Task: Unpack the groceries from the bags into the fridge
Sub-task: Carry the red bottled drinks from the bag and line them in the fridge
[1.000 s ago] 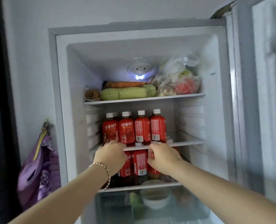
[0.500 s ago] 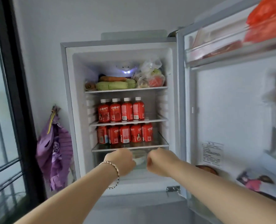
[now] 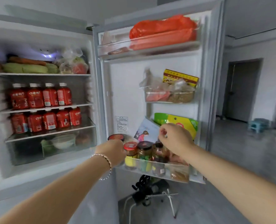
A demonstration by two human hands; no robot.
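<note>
At the lower door bin: both my hands among the jars.
The bin holds a red-lidded jar and dark-lidded jars. My left hand lies against the red-lidded jar, fingers hidden; grip cannot be told. My right hand is curled above the jars; any pinch is unclear. The fridge shelves hold red bottles marked "JUICE".

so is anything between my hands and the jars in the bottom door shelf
Nothing visible does. The left hand sits right beside the red-lidded jar, and the right hand hovers just above the brown jars next to it, with only open air between.
</note>
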